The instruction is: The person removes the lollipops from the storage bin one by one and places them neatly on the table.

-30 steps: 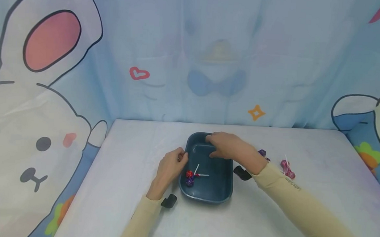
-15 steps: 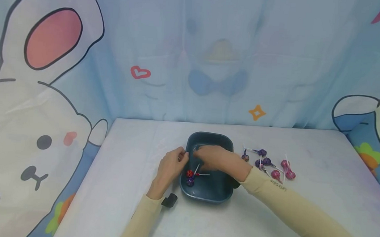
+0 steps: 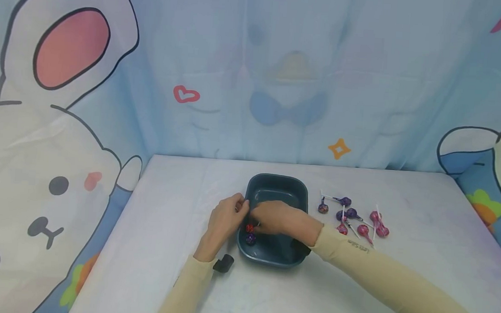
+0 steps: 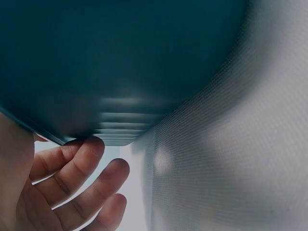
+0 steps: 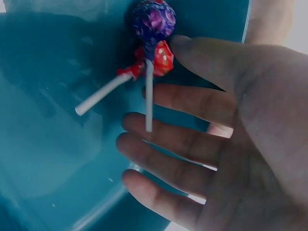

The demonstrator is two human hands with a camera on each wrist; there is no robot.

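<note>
A dark teal plastic box (image 3: pixel 271 261) stands on the white-covered table. My left hand (image 3: pixel 224 222) holds its left rim. In the left wrist view, that hand's fingers (image 4: pixel 90 151) bend up against the outside wall, its thumb hidden. Inside the box lie a red-wrapped lollipop (image 3: pixel 249 228) and a purple-wrapped lollipop (image 3: pixel 250 239). My right hand (image 3: pixel 274 218) reaches down into the box beside them. From the right wrist, its fingers look extended and spread, with the thumb tip right at the red wrapper (image 5: pixel 163 58) and the purple lollipop's white stick (image 5: pixel 149 103) crossing before the fingers.
Right of the box, several lollipops lie loose on the table, among them an orange-and-purple one (image 3: pixel 323 208), a purple one (image 3: pixel 345 201) and a pink one (image 3: pixel 363 230). A printed curtain (image 3: pixel 221 68) hangs behind the table's back edge.
My right hand has moved from the box's far right rim down and left to the lollipops inside. Lollipops on the table have come into sight behind that arm. My left hand stays at the rim.
</note>
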